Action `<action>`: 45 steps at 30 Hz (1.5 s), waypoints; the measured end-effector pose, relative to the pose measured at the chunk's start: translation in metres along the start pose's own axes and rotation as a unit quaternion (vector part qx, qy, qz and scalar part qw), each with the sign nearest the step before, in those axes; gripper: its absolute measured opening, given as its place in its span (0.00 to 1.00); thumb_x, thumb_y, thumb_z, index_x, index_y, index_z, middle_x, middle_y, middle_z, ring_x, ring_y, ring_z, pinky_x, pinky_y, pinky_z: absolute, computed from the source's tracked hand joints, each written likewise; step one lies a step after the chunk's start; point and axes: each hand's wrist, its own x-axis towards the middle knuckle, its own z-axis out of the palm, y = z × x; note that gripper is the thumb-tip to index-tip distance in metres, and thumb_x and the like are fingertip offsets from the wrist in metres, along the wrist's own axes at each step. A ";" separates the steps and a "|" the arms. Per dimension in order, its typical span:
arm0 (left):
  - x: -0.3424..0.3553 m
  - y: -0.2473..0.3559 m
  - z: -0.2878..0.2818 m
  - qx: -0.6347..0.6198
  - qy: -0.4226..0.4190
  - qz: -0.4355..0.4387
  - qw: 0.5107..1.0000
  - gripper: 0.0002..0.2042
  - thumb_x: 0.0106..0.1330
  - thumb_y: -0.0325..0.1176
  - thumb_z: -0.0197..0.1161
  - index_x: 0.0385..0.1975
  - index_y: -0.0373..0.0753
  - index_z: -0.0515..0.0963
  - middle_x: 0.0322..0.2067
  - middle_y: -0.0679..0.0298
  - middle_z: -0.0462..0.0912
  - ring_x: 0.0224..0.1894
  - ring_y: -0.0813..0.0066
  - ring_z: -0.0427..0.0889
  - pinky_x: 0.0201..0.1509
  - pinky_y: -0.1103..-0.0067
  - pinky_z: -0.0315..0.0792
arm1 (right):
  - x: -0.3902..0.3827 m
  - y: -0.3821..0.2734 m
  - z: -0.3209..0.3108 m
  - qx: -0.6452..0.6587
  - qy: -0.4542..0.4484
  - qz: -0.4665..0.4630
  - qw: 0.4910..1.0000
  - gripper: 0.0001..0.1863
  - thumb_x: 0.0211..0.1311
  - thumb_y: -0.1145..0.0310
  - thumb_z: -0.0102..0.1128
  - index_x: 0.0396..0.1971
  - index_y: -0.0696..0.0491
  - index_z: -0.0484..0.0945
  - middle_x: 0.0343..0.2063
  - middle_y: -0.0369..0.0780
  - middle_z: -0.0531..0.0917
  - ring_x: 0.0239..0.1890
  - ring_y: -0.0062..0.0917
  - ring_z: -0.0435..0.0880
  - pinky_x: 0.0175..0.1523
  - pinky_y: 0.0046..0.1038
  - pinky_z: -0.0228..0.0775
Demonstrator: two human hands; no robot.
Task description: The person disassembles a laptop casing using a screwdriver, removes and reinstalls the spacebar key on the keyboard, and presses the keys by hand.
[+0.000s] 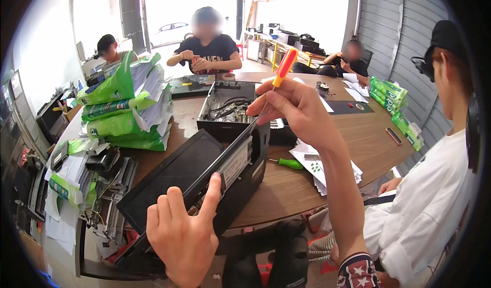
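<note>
At the person's eleven o'clock, the black computer case (215, 150): left hand (185, 239) loosely spread, index on its label (236, 166); right hand (299, 111), two o'clock, pinching a red-yellow screwdriver (285, 68). Probably screw work; next wants the tip squared.

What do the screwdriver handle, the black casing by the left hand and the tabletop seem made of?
Screwdriver handle: probably smooth plastic, judging by its bright, solid colours.
Black casing: matte, perhaps painted metal or plastic; its even, dark surface leaves that open.
Tabletop: wood or laminate with a soft sheen, given its brown, streaky grain.
</note>
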 end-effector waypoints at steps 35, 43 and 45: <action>0.003 0.012 -0.001 0.106 0.073 0.044 0.991 0.41 0.51 0.51 0.76 0.71 0.73 0.70 0.38 0.58 0.74 0.33 0.57 0.76 0.38 0.65 0.69 | -0.020 0.019 0.039 -0.032 0.237 -0.144 0.960 0.10 0.61 0.80 0.70 0.27 0.64 0.74 0.19 0.48 0.83 0.21 0.33 0.84 0.29 0.34 0.69; 0.005 0.011 -0.002 0.099 0.076 0.056 0.991 0.40 0.54 0.51 0.75 0.71 0.72 0.70 0.37 0.58 0.73 0.30 0.57 0.74 0.36 0.64 0.67 | -0.016 0.026 0.040 0.026 0.256 -0.195 0.946 0.09 0.59 0.77 0.73 0.28 0.66 0.81 0.22 0.48 0.86 0.21 0.26 0.83 0.30 0.30 0.72; 0.005 0.009 -0.001 0.106 0.080 0.060 0.989 0.40 0.54 0.51 0.75 0.71 0.72 0.70 0.37 0.58 0.72 0.30 0.58 0.74 0.36 0.65 0.67 | -0.016 0.022 0.035 0.052 0.232 -0.086 0.967 0.10 0.57 0.75 0.75 0.26 0.64 0.81 0.21 0.45 0.86 0.22 0.23 0.84 0.30 0.28 0.73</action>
